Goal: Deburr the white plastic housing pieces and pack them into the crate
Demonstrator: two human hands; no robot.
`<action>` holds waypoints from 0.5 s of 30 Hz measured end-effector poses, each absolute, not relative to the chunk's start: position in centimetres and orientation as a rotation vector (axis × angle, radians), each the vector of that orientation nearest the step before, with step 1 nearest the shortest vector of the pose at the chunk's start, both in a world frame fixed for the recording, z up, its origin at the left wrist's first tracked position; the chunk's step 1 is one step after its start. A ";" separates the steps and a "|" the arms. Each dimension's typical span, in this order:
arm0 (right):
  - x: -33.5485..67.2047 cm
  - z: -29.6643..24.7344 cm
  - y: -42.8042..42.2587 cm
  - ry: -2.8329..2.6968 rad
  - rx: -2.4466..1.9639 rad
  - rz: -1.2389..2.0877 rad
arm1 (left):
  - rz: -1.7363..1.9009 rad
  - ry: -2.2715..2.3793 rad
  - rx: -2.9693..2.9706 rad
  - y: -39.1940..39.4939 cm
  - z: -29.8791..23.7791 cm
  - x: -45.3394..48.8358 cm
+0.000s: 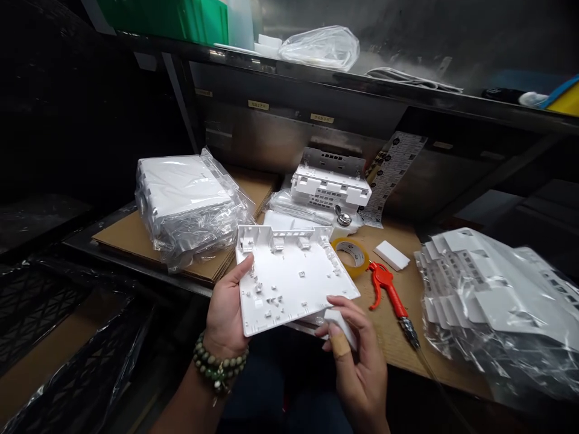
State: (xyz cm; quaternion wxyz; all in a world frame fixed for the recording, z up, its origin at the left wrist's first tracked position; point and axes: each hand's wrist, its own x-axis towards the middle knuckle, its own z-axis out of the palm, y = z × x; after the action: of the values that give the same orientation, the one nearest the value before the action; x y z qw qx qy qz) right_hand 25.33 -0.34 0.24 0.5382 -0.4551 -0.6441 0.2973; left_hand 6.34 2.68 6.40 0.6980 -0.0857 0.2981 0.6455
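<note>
Near the middle of the frame, the left hand (pixel 228 313) grips a white plastic panel (pixel 289 283) by its left edge, thumb on top and the other fingers out of sight beneath it; the panel's face with small clips and posts is turned up, tilted above the counter (pixel 407 355). At lower centre-right, the right hand (pixel 359 355) is partly curled, pinching a white block (pixel 342 325) between thumb and fingers just beside the panel's lower right edge; whether a fingertip touches that edge is hard to tell. A tan bandage (pixel 340 345) wraps the right thumb. Right of the panel lie a roll of yellow tape (pixel 360 256), a red air gun (pixel 391 289) and a second small block (pixel 391 255). Plastic-wrapped panels (pixel 181 187) sit at centre-left, and a bagged stack (pixel 488 289) fills the right side of the frame.
</note>
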 end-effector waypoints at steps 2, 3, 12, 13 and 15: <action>25.1 1.6 -0.5 -1.677 -1.021 0.561 | 1.503 0.645 -0.121 2.6 6.7 6.8; 24.7 2.3 -0.7 -1.744 -0.961 0.548 | 1.548 0.642 -0.078 2.5 6.8 7.1; 21.2 4.2 -1.3 -1.870 -0.691 0.530 | 1.636 0.563 0.095 2.4 7.8 8.2; 21.3 4.1 -1.3 -1.878 -0.688 0.527 | 1.645 0.565 0.096 2.4 7.7 8.2; 21.3 4.0 -1.3 -1.884 -0.677 0.516 | 1.658 0.560 0.098 2.4 7.4 8.2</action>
State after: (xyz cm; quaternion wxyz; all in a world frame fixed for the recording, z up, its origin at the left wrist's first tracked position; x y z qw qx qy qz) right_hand 21.31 -1.31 4.05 0.5117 -0.2815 -0.7829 0.2145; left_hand 8.17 2.41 7.42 0.6401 0.0429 0.2454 0.7268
